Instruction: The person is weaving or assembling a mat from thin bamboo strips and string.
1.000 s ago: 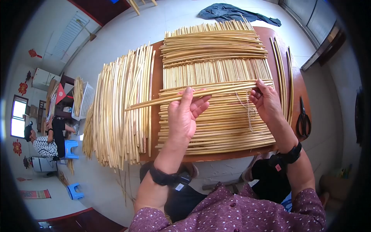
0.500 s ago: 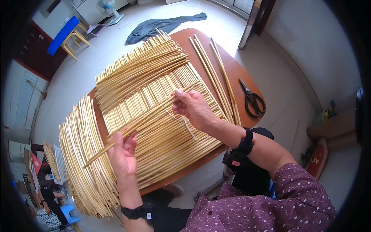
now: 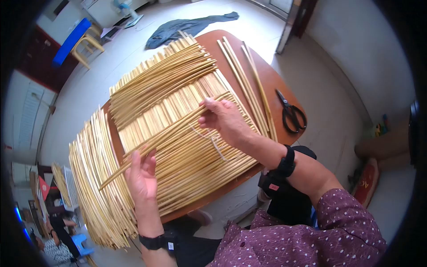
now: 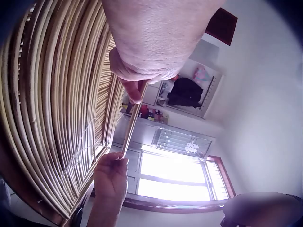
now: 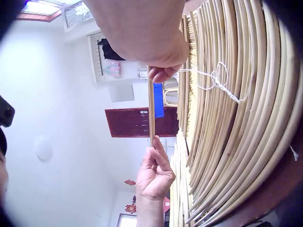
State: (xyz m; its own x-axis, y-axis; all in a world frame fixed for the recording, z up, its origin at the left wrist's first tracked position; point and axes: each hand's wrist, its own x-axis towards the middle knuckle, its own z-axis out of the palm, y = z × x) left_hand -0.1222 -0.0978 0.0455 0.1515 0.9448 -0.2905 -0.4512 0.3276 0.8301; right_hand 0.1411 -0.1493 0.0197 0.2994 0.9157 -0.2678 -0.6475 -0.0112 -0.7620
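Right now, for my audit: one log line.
left hand: holds cane; right hand: pinches cane; white string: over laid canes; scissors: on table

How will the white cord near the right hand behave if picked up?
The white cord will probably flop: it lies in loose bends and loops. It looks thin, so likely light. Those loops may tangle or snag, since they lie over the sticks.

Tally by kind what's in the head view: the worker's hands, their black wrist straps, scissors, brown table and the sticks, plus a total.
Left hand and right hand: 2
Black wrist straps: 2
Scissors: 1 pair
Brown table: 1
Sticks: too many to count, left out
Total: 6
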